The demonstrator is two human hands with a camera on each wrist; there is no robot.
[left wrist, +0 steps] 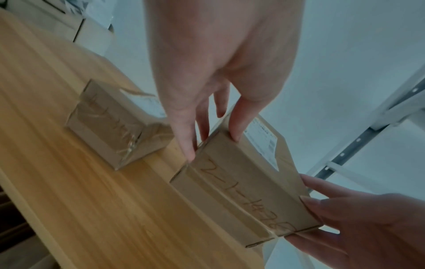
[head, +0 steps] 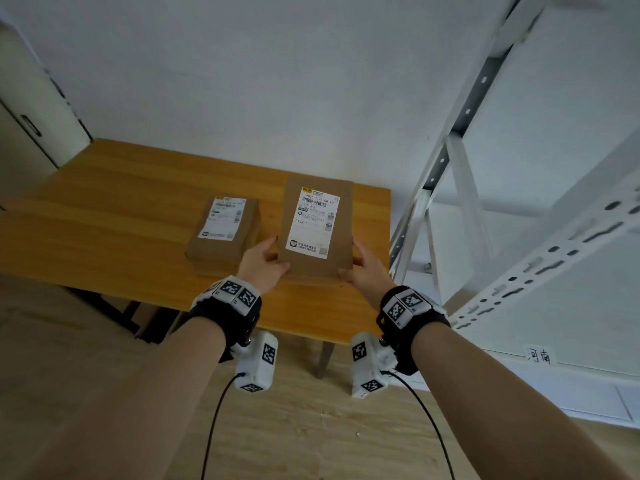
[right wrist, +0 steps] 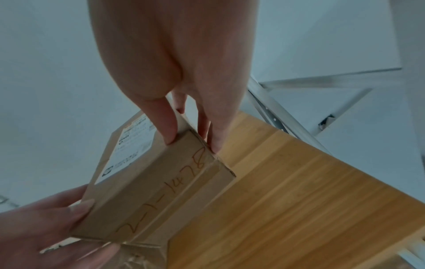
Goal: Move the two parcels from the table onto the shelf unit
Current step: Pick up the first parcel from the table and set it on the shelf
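Observation:
Two brown cardboard parcels with white shipping labels are on the wooden table [head: 104,216]. The larger parcel [head: 317,226] [left wrist: 248,189] [right wrist: 161,180] is held at its near end, lifted slightly off the tabletop. My left hand [head: 266,265] [left wrist: 207,138] grips its left near corner, thumb on top and fingers down the side. My right hand [head: 363,268] [right wrist: 195,138] grips the right near corner the same way. The smaller parcel [head: 225,230] [left wrist: 115,125] lies flat on the table just left of the larger one, untouched.
A white metal shelf unit [head: 519,209] with perforated uprights stands to the right of the table, close to its right edge. A handwritten paper tag [head: 539,356] is stuck on a lower shelf. A pale cabinet [head: 31,109] stands at the far left.

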